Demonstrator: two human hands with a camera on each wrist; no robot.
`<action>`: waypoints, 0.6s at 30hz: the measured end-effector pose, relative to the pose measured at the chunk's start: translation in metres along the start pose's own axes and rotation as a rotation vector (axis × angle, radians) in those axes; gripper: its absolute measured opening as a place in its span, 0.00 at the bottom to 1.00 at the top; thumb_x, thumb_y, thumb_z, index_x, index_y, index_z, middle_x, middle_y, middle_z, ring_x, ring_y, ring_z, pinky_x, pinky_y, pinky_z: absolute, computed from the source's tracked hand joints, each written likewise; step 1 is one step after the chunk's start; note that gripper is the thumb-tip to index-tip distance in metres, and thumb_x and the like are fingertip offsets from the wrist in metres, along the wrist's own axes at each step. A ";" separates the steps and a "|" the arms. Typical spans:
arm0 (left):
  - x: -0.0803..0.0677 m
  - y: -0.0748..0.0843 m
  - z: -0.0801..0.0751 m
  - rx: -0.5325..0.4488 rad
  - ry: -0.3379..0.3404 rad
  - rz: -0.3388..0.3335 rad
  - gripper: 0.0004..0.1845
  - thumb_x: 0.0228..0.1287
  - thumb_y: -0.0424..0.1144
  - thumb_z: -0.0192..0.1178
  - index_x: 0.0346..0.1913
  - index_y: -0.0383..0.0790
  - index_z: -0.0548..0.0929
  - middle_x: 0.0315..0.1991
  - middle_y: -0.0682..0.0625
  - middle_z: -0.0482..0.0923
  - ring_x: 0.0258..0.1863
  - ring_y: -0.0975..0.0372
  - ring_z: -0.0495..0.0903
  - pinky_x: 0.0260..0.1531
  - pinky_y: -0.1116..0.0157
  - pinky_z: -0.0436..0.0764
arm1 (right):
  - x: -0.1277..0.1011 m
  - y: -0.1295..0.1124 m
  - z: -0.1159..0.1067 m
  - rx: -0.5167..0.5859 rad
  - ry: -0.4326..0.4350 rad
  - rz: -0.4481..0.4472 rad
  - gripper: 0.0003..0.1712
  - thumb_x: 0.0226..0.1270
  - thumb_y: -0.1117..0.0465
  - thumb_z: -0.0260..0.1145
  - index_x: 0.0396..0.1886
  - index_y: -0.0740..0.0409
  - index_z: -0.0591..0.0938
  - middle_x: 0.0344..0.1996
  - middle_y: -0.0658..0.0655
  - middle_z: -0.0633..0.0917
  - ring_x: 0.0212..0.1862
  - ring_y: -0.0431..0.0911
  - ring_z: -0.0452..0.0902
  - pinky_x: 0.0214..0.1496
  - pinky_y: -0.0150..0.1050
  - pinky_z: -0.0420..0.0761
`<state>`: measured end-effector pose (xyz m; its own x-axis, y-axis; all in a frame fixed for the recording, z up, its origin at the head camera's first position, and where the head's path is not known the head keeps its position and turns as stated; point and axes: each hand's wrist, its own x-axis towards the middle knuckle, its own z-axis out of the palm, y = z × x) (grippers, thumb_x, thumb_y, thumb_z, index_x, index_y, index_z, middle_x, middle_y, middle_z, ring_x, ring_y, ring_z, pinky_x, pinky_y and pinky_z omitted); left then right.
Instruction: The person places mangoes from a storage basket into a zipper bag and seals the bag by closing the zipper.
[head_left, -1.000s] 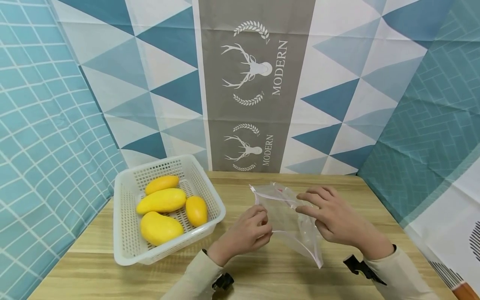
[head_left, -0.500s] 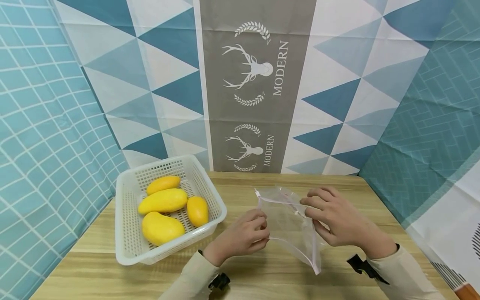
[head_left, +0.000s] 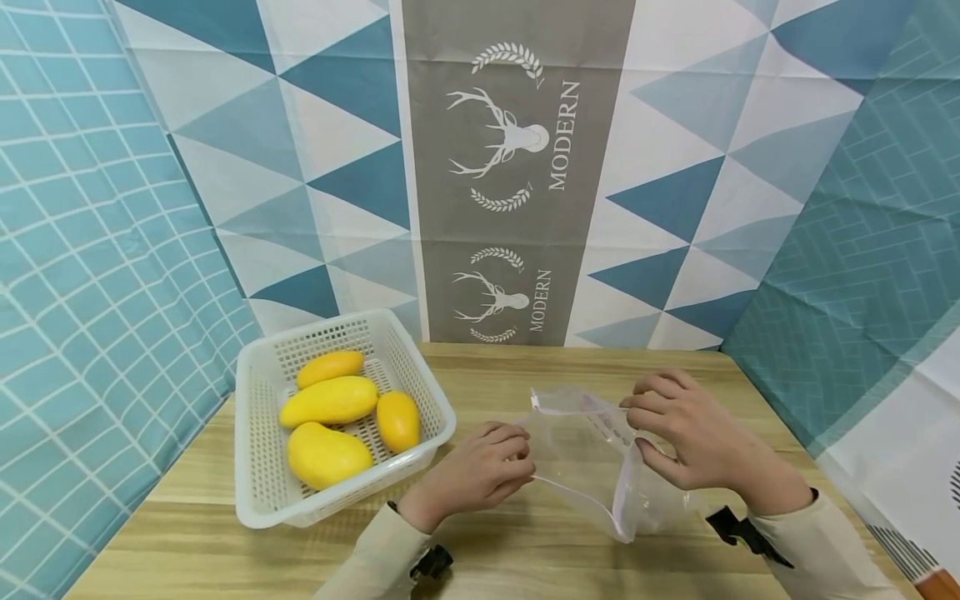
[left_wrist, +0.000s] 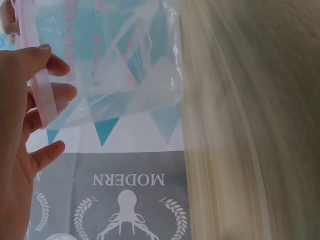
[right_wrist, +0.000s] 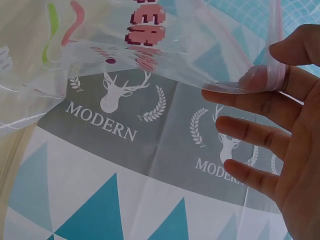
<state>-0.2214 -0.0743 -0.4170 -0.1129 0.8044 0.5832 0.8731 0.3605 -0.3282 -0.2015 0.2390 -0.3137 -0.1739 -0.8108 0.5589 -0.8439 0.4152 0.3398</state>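
A clear zip-lock bag [head_left: 573,458] with a pink zip strip is stretched between my two hands, its mouth gaping towards me in the head view. My left hand [head_left: 474,473] pinches the left side of the mouth. In the left wrist view the strip [left_wrist: 46,100] runs between the thumb and fingers. My right hand [head_left: 697,437] holds the opposite side. The right wrist view shows the bag's edge between thumb and index finger, the other fingers [right_wrist: 252,132] spread apart. Red and green printing [right_wrist: 145,25] marks the film. Nothing shows inside the bag.
Left of my hands stands a white perforated plastic basket [head_left: 246,433] with several yellow mangoes [head_left: 330,402] lying in it. The wooden table [head_left: 480,383] ends at a patterned cloth backdrop [head_left: 495,167], with more cloth along both sides.
My hands have drawn farther apart, the left drifting left and the right going right. The bag's mouth spreads wider, and its far corner has shifted right. The basket and mangoes have stayed put.
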 end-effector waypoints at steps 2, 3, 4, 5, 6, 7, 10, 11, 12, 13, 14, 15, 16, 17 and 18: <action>-0.001 0.000 0.000 -0.009 -0.010 -0.008 0.07 0.75 0.45 0.54 0.38 0.51 0.81 0.38 0.55 0.77 0.54 0.58 0.77 0.59 0.60 0.72 | -0.001 0.000 -0.001 -0.002 0.006 0.002 0.26 0.78 0.50 0.38 0.28 0.52 0.79 0.35 0.51 0.85 0.41 0.51 0.76 0.50 0.52 0.70; -0.002 -0.001 0.001 -0.015 -0.015 -0.012 0.10 0.77 0.45 0.51 0.38 0.52 0.81 0.38 0.54 0.77 0.55 0.57 0.77 0.59 0.60 0.72 | -0.002 0.000 -0.001 -0.003 0.008 0.003 0.27 0.78 0.50 0.39 0.28 0.52 0.80 0.35 0.51 0.85 0.41 0.50 0.76 0.50 0.52 0.70; -0.002 -0.001 0.001 -0.021 -0.019 -0.017 0.12 0.78 0.46 0.48 0.39 0.52 0.81 0.39 0.54 0.77 0.55 0.57 0.78 0.59 0.60 0.72 | -0.002 0.000 -0.001 -0.003 0.011 0.003 0.27 0.78 0.49 0.39 0.29 0.53 0.81 0.35 0.51 0.85 0.41 0.50 0.77 0.50 0.52 0.70; -0.003 -0.001 0.001 -0.023 -0.023 -0.022 0.14 0.79 0.47 0.46 0.39 0.52 0.81 0.39 0.53 0.76 0.55 0.57 0.78 0.59 0.59 0.72 | -0.003 0.001 -0.001 -0.002 0.014 0.002 0.27 0.78 0.49 0.40 0.30 0.53 0.82 0.34 0.52 0.85 0.41 0.50 0.77 0.50 0.52 0.70; -0.003 -0.002 0.002 -0.024 -0.028 -0.027 0.16 0.80 0.48 0.44 0.39 0.52 0.81 0.39 0.53 0.76 0.55 0.57 0.78 0.59 0.59 0.72 | -0.004 0.001 -0.001 -0.002 0.018 0.001 0.28 0.78 0.49 0.40 0.30 0.54 0.83 0.34 0.52 0.85 0.40 0.50 0.77 0.50 0.52 0.70; -0.004 -0.002 0.002 -0.025 -0.032 -0.033 0.16 0.80 0.49 0.43 0.39 0.52 0.81 0.39 0.53 0.76 0.56 0.56 0.78 0.58 0.58 0.73 | -0.005 0.001 -0.001 -0.001 0.028 -0.005 0.27 0.78 0.49 0.41 0.30 0.53 0.84 0.34 0.52 0.85 0.40 0.50 0.77 0.50 0.53 0.70; -0.006 -0.002 0.002 -0.038 -0.048 -0.050 0.13 0.78 0.49 0.47 0.38 0.52 0.80 0.39 0.52 0.76 0.57 0.56 0.78 0.57 0.56 0.74 | -0.007 0.002 -0.001 0.011 0.046 -0.011 0.26 0.79 0.50 0.43 0.29 0.52 0.84 0.32 0.50 0.85 0.39 0.50 0.77 0.50 0.52 0.70; -0.006 -0.002 0.002 -0.048 -0.055 -0.056 0.11 0.77 0.49 0.50 0.37 0.52 0.80 0.40 0.52 0.76 0.57 0.55 0.78 0.56 0.55 0.74 | -0.008 0.002 0.000 0.015 0.050 -0.011 0.26 0.79 0.50 0.44 0.28 0.52 0.84 0.32 0.50 0.85 0.38 0.49 0.77 0.50 0.52 0.70; -0.007 -0.002 0.002 -0.057 -0.061 -0.062 0.09 0.75 0.48 0.53 0.37 0.52 0.80 0.40 0.52 0.76 0.57 0.55 0.78 0.56 0.54 0.75 | -0.009 0.002 0.000 0.018 0.055 -0.011 0.26 0.79 0.51 0.44 0.28 0.51 0.84 0.31 0.50 0.85 0.38 0.49 0.77 0.50 0.51 0.69; -0.008 -0.002 0.002 -0.069 -0.066 -0.068 0.08 0.73 0.47 0.56 0.36 0.51 0.80 0.40 0.52 0.76 0.57 0.55 0.77 0.55 0.53 0.75 | -0.010 0.003 0.000 0.022 0.058 -0.008 0.26 0.80 0.51 0.44 0.28 0.51 0.84 0.31 0.49 0.85 0.38 0.49 0.77 0.50 0.51 0.69; -0.008 -0.002 0.003 -0.079 -0.074 -0.075 0.06 0.72 0.47 0.57 0.36 0.51 0.79 0.41 0.52 0.76 0.57 0.55 0.77 0.54 0.52 0.75 | -0.011 0.002 0.000 0.026 0.055 -0.001 0.26 0.80 0.52 0.44 0.27 0.51 0.84 0.31 0.49 0.85 0.37 0.48 0.77 0.51 0.50 0.68; -0.008 -0.002 0.003 -0.087 -0.081 -0.081 0.06 0.72 0.46 0.58 0.36 0.51 0.79 0.41 0.52 0.76 0.57 0.55 0.77 0.54 0.51 0.75 | -0.012 0.003 0.000 0.029 0.055 0.003 0.26 0.80 0.52 0.44 0.26 0.51 0.83 0.30 0.49 0.86 0.37 0.48 0.77 0.51 0.49 0.68; -0.009 -0.001 0.003 -0.090 -0.086 -0.084 0.06 0.72 0.46 0.59 0.36 0.51 0.79 0.41 0.51 0.76 0.57 0.55 0.77 0.54 0.51 0.75 | -0.013 0.003 0.001 0.030 0.052 0.011 0.27 0.80 0.52 0.43 0.26 0.51 0.83 0.30 0.49 0.86 0.37 0.48 0.77 0.51 0.49 0.68; -0.009 -0.001 0.003 -0.091 -0.091 -0.088 0.05 0.72 0.45 0.58 0.36 0.51 0.79 0.41 0.51 0.76 0.57 0.55 0.77 0.54 0.50 0.75 | -0.014 0.002 0.001 0.030 0.052 0.016 0.27 0.80 0.52 0.43 0.27 0.51 0.84 0.30 0.49 0.86 0.37 0.48 0.77 0.51 0.49 0.68; -0.009 -0.001 0.003 -0.090 -0.095 -0.089 0.06 0.72 0.45 0.58 0.36 0.51 0.79 0.42 0.52 0.76 0.58 0.55 0.77 0.54 0.50 0.75 | -0.015 0.002 0.002 0.031 0.053 0.022 0.27 0.81 0.52 0.43 0.27 0.52 0.84 0.30 0.49 0.86 0.37 0.47 0.77 0.51 0.49 0.68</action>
<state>-0.2228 -0.0803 -0.4246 -0.2326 0.8135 0.5330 0.8959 0.3925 -0.2081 -0.2017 0.2512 -0.3227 -0.1662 -0.7784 0.6053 -0.8554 0.4192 0.3042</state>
